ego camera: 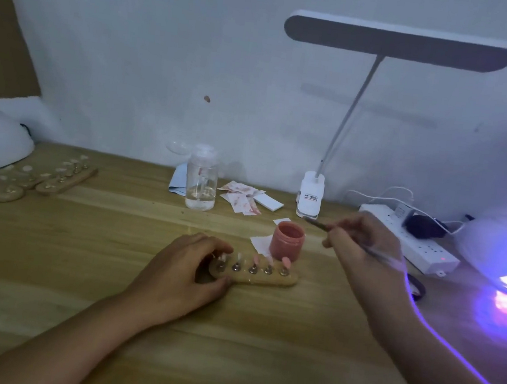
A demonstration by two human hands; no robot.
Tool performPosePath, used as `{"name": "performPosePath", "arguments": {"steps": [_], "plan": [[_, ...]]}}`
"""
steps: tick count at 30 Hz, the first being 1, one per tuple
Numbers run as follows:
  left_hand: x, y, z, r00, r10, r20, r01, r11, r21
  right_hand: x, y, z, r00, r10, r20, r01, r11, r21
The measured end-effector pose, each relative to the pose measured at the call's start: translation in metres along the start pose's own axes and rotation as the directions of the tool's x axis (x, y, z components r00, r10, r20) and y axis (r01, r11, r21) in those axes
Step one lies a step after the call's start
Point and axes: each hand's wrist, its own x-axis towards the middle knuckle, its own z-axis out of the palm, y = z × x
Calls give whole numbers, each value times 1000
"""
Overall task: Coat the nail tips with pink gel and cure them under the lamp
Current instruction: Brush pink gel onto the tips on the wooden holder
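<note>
Left hand (183, 268) gripping wooden holder (270, 280) lying left-right, right hand (364, 243) pinching brush (315, 224) pointing left

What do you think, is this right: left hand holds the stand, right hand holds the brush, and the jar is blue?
Not quite. The head view shows the jar is pink, not blue. The left hand does hold the stand, and the right hand the brush.
</note>
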Motion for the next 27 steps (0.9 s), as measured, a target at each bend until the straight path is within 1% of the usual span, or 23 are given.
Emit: {"name": "performPosePath", "arguments": {"steps": [5, 9, 13, 15, 17, 20, 22, 25, 27], "plan": [[2, 1, -1, 1000, 25, -16, -25, 1000, -4, 30, -9, 6, 992, 108, 59, -105, 993, -52], [2, 2, -2, 998, 44, -33, -44, 999, -13, 38, -5, 6, 985, 147, 85, -137, 983, -121], [2, 1, -2, 997, 59, -43, -60, 998, -27, 43, -1, 0, 988, 142, 55, -135, 985, -112], [2, 1, -1, 997, 66, -44, -68, 997, -27, 44, 1, -1, 988, 136, 70, -127, 985, -113], [2, 1, -1, 996, 74, -46, -75, 997, -26, 45, 0, -2, 985, 140, 104, -128, 985, -120], [2, 1, -1, 995, 80, -55, -81, 997, -9, 47, -4, -4, 967, 156, 203, -130, 982, -134], [1, 2, -2, 995, 81, -62, -80, 997, 9, 46, -5, -5, 960, 163, 227, -133, 981, -140], [0, 4, -3, 994, 82, -72, -80, 997, 24, 43, -10, -4, 966, 142, 218, -112, 983, -143], [0, 5, -3, 993, 92, -73, -89, 995, 44, 43, -20, -5, 982, 83, 172, -74, 996, -59]]}}
